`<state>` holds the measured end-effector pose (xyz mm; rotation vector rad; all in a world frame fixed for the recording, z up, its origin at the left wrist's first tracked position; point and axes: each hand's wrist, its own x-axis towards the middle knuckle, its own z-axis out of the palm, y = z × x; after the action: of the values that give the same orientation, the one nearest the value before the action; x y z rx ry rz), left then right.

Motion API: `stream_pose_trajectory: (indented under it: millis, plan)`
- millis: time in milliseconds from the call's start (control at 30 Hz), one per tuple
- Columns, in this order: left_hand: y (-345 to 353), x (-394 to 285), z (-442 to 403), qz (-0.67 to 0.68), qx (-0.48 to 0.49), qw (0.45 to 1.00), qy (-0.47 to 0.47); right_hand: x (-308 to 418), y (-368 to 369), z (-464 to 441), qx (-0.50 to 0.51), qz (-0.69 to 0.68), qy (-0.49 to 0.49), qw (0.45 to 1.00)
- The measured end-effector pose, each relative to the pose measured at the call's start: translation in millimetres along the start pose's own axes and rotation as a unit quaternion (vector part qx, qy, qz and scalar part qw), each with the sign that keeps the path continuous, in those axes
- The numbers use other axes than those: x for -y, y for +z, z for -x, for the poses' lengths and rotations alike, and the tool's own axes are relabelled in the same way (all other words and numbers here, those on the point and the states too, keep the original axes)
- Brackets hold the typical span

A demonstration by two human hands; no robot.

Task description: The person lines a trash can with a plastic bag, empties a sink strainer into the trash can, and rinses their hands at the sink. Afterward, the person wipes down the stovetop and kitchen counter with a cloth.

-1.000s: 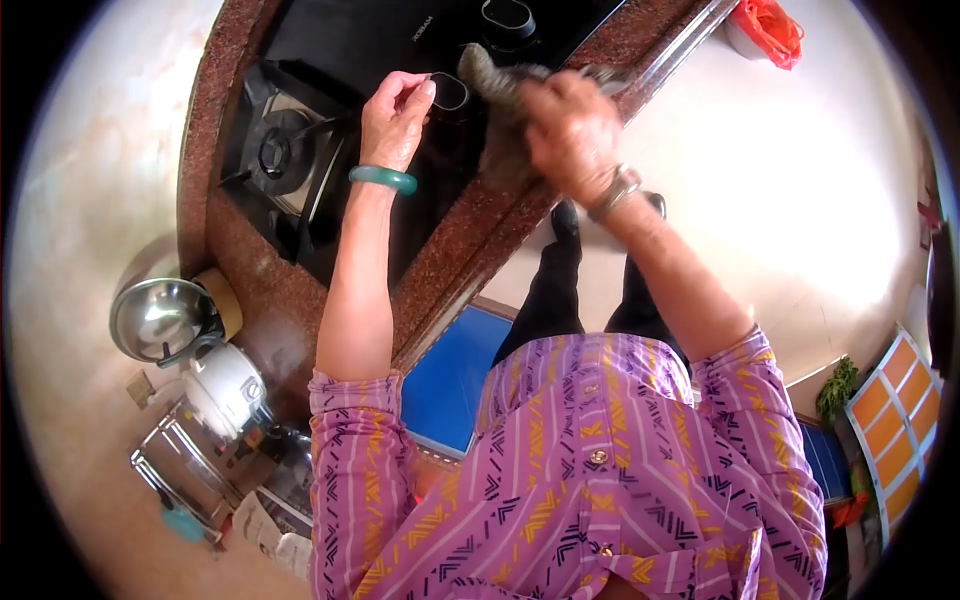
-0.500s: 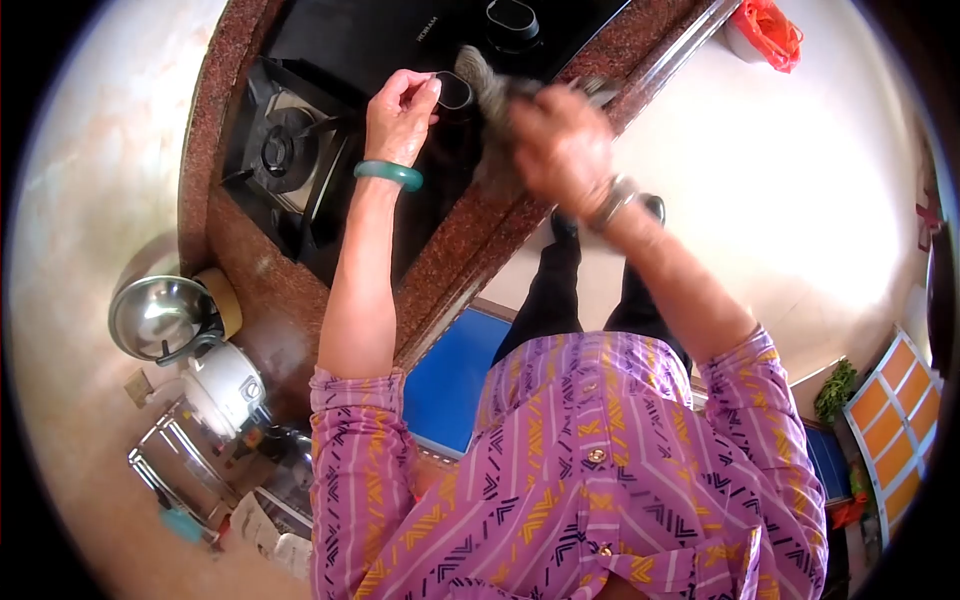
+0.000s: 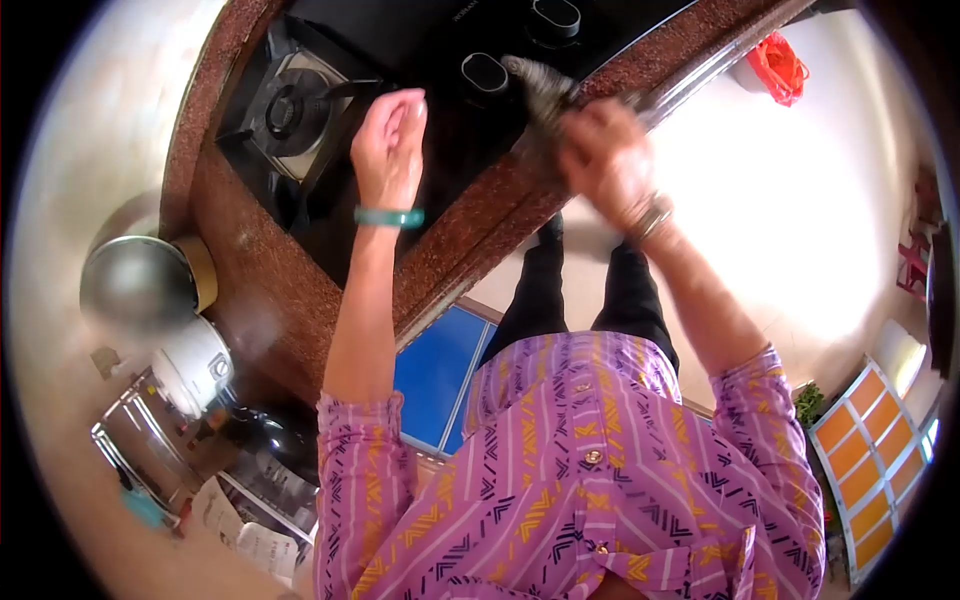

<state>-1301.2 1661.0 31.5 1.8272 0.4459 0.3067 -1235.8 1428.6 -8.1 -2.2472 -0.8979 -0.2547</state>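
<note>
My right hand (image 3: 610, 160), somewhat blurred, grips a grey patterned cloth (image 3: 545, 88) at the front edge of the black gas stove (image 3: 440, 150). The cloth bunches beside a round black control knob (image 3: 485, 73) and spreads towards the counter edge. A second knob (image 3: 555, 18) sits farther along the panel. Over the stove top, my left hand (image 3: 390, 145) hovers with its fingers curled together and nothing visible in them, apart from the nearer knob. A burner with its pan support (image 3: 290, 110) lies to its left.
A reddish-brown stone counter edge (image 3: 440, 265) runs in front of the stove. At the left stand a metal bowl (image 3: 140, 290), a white rice cooker (image 3: 193, 365) and a wire rack (image 3: 140, 440). A red plastic bag (image 3: 778, 70) lines a bin on the floor.
My left hand has come away from the nearer knob. My right hand and the cloth have shifted right along the stove's front edge as the camera view turned slightly.
</note>
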Motion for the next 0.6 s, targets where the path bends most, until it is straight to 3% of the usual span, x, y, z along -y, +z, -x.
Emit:
stream_pose_trajectory:
  millis: [100, 133, 167, 267, 367, 467, 533, 600]
  plan:
    - [-18.1, 14.6, 50.1, -0.009, -0.07, 0.997, -0.008, 62.9, 26.8, 21.8, 0.14, -0.056, -0.071, 0.986]
    - [-21.7, 14.0, 66.4, -0.057, -0.098, 0.993, -0.021, 76.7, 43.1, 24.3, 0.064, -0.083, -0.14, 0.984]
    - [-24.4, 16.3, 81.9, -0.04, -0.123, 0.991, -0.021, 87.6, 45.5, 12.3, 0.084, -0.067, -0.16, 0.981]
    - [-42.7, 28.8, 119.4, -0.153, -0.19, 0.969, -0.036, 80.6, 72.5, -9.6, 0.061, -0.088, -0.144, 0.984]
    - [-54.4, 32.6, 143.3, -0.238, -0.23, 0.942, -0.062, 67.5, 69.8, -36.5, -0.037, -0.044, -0.182, 0.982]
    - [-64.1, 36.7, 157.3, -0.35, -0.275, 0.896, -0.011, 78.8, 59.3, -65.4, -0.01, -0.052, -0.162, 0.985]
    - [-66.7, 33.5, 163.9, -0.376, -0.292, 0.879, -0.004, 81.1, 78.3, -58.8, -0.067, -0.003, -0.271, 0.96]
    - [-73.7, 32.5, 169.1, -0.404, -0.307, 0.862, 0.008, 94.0, 94.5, -51.8, -0.02, 0.064, -0.247, 0.967]
